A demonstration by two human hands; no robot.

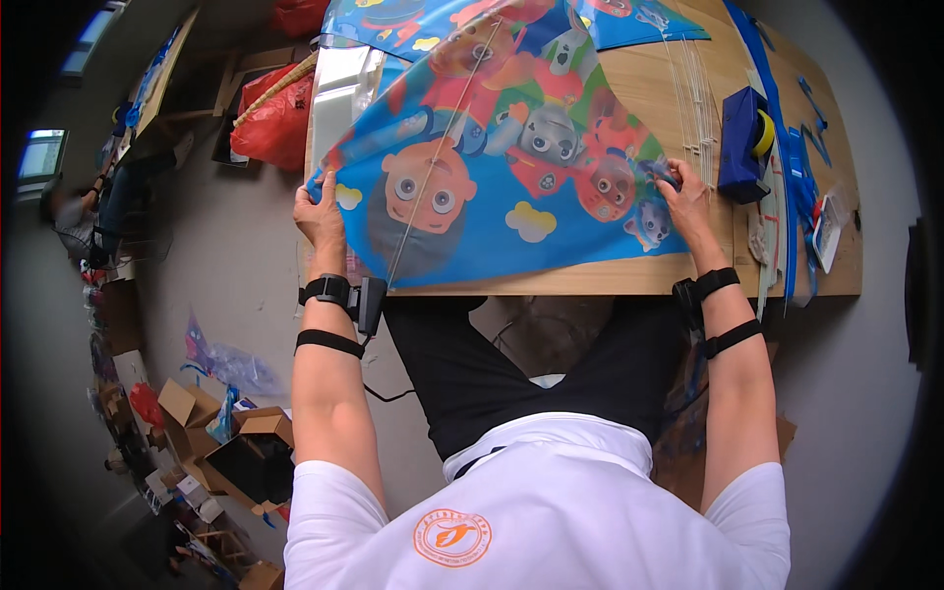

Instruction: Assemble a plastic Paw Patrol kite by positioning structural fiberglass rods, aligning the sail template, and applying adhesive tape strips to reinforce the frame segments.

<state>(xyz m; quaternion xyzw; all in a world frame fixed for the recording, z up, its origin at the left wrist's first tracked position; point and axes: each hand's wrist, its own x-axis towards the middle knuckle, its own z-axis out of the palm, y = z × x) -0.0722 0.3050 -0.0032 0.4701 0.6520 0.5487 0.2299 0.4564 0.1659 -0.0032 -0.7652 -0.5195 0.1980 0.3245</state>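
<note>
A blue kite sheet (482,251) printed with cartoon characters and yellow clouds spreads over the near part of the wooden table (826,265). Down its middle runs a thin pale rod (430,167). My left hand (322,221) pinches the sheet's left corner between thumb and fingers, at the table's left edge. On the other side, my right hand (691,205) has its fingers closed on the right corner. The sheet is stretched between both hands, its lower edge near the front of the table. Farther back, another printed blue sheet (644,28) lies partly beneath it.
Right of the kite are several thin white rods (693,93) and a dark blue tape dispenser (733,152) with a yellow roll. Blue strips (795,187) lie beyond. A red plastic bag (275,123) sits left of the table. Cardboard boxes (187,405) and another person (74,226) are farther left.
</note>
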